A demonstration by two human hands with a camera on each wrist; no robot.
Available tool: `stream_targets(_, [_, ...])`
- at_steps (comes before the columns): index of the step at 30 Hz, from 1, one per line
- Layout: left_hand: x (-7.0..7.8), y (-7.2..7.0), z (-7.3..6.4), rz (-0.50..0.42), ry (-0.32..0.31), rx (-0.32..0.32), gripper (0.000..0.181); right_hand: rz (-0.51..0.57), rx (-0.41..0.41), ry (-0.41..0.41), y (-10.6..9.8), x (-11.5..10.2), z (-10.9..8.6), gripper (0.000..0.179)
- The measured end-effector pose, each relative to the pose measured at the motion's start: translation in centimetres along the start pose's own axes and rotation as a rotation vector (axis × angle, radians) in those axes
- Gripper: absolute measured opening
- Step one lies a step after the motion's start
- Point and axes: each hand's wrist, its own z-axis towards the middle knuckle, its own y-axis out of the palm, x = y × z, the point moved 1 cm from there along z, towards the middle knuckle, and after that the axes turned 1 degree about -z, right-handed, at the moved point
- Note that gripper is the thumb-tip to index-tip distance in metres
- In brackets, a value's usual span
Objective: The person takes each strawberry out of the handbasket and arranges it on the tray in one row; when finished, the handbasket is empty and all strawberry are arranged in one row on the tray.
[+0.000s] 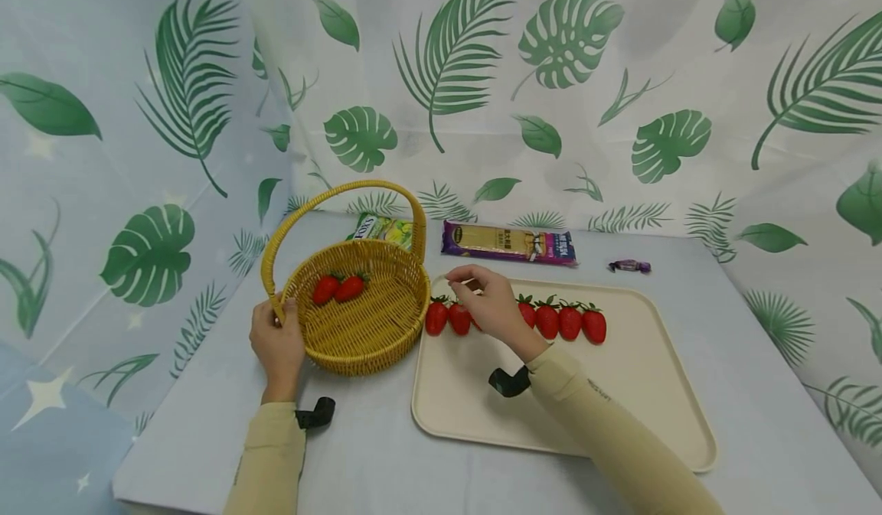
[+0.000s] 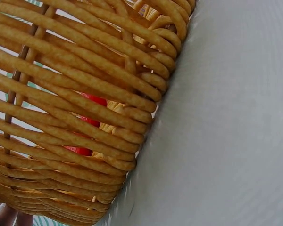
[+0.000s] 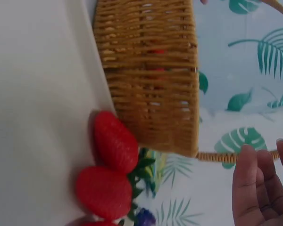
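A yellow wicker basket (image 1: pixel 361 354) stands at the left, with two red strawberries (image 1: pixel 350 288) lying in it. At the base of its arched handle, my left hand (image 1: pixel 278 343) grips the rim. The left wrist view shows the basket's woven side (image 2: pixel 75 103) close up, with red glimpsed through gaps. My right hand (image 1: pixel 494 307) hovers over a row of several strawberries (image 1: pixel 547 321) on a beige tray (image 1: pixel 496 423), hiding part of the row. Seen from the right wrist, the right hand's fingers (image 3: pixel 247 188) hold nothing, and the thumb is apart from them.
Behind the basket lies a green and yellow FOX'S packet (image 1: pixel 389 229). A purple and gold packet (image 1: pixel 506 242) is behind the tray, and a small purple wrapped candy (image 1: pixel 629 266) lies to its right. Leaf-patterned cloth (image 1: pixel 455 140) hangs around the table.
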Motion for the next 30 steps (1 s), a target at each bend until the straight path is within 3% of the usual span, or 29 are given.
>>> stream_targets(5, [0.0,0.0,0.0,0.003,0.005,0.003,0.026,-0.002,-0.072,0.012,2.0,-0.9,1.1,0.018])
stream_targets(10, [0.0,0.0,0.0,0.007,0.009,0.003,0.025,-0.031,-0.12,-0.026,3.6,-1.4,1.8,0.022])
stream_targets(16, [0.0,0.0,0.0,-0.001,-0.01,-0.007,0.027,-0.01,-0.202,-0.042,5.3,-1.1,2.4,0.026])
stream_targets(22, [-0.1,-0.1,-0.2,0.002,-0.043,-0.026,0.028,-0.073,-0.248,-0.044,6.7,-0.6,3.2,0.028])
stream_targets(30, [0.1,-0.1,-0.1,0.002,-0.042,-0.023,0.029,-0.019,-0.383,0.068,8.5,-1.0,5.1,0.033])
